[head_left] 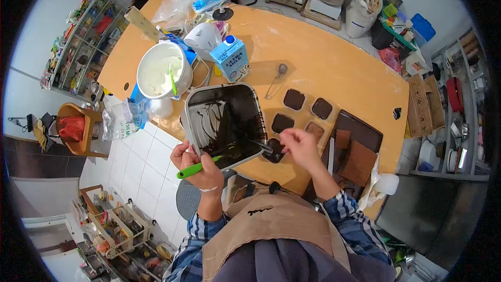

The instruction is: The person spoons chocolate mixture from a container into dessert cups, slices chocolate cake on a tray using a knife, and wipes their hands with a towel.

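Note:
My left hand (pixel 201 169) is closed around the near left edge of a square container (pixel 259 105) smeared with dark chocolate. The same hand also grips the green handle of a spatula (pixel 190 171), whose head rests inside. My right hand (pixel 301 149) pinches what looks like a metal spoon (pixel 265 147), reaching left over the container's rim. Beneath it sits a small tub with a dark chocolate top (pixel 273 152). Other filled tubs stand close by, among them a dark one (pixel 283 123) and a browner one (pixel 314 130).
A dark tray (pixel 357 120) holds brown cake slabs (pixel 358 163) and a long blade at its left. Farther back are a white bowl of cream (pixel 151 86), a milk carton (pixel 230 60), a hand mixer (pixel 202 36) and a small strainer (pixel 282 69).

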{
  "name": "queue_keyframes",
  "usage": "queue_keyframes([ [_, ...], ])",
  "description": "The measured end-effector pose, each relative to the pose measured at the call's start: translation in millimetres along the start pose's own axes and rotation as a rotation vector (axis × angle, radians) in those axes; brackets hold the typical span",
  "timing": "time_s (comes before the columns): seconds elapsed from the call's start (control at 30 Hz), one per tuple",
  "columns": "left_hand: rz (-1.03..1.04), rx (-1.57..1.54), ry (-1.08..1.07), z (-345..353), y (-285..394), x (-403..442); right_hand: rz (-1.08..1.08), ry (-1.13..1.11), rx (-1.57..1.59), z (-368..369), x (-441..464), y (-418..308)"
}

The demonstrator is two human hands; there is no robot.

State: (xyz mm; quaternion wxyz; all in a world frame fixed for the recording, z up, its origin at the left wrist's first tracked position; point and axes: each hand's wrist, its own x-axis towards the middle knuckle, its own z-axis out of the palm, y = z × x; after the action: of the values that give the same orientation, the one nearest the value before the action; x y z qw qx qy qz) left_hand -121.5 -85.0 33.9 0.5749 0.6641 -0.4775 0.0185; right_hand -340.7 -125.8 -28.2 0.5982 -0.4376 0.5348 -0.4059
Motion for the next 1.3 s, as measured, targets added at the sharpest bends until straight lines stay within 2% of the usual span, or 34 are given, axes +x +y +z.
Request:
queue_keyframes([
  [0.17,0.058,-0.135,0.031,6,0,-8,0.006,-0.082,-0.104,17,-24,2],
  [0.33,0.103,-0.055,-0.047,2,13,-16,0.098,-0.109,-0.191,15,-39,-15],
  [0.43,0.148,-0.017,-0.087,2,18,-20,0.070,-0.133,-0.345,14,-48,-21],
  [0.53,0.180,0.002,-0.118,2,24,-21,-0.238,-0.021,-0.587,12,-49,-10],
  [0.63,0.219,-0.050,-0.132,4,25,-22,-0.752,0.188,-0.842,8,-44,-18],
  [0.73,0.275,-0.050,-0.159,6,27,-22,-0.966,0.222,-0.979,-1,-37,-33],
  [0.77,0.295,-0.034,-0.170,6,27,-22,-0.977,0.232,-1.010,-3,-34,-35],
  [0.93,0.322,-0.080,-0.217,7,29,-24,-0.990,0.224,-1.149,-6,-26,-43],
  [1.03,0.339,-0.112,-0.236,9,32,-26,-0.902,0.161,-1.148,-5,-27,-42],
  [1.23,0.427,-0.151,-0.248,15,29,-31,-0.594,0.070,-0.893,-9,-28,-30],
  [1.3,0.437,-0.150,-0.249,16,29,-32,-0.403,0.048,-0.701,-14,-25,-15],
])
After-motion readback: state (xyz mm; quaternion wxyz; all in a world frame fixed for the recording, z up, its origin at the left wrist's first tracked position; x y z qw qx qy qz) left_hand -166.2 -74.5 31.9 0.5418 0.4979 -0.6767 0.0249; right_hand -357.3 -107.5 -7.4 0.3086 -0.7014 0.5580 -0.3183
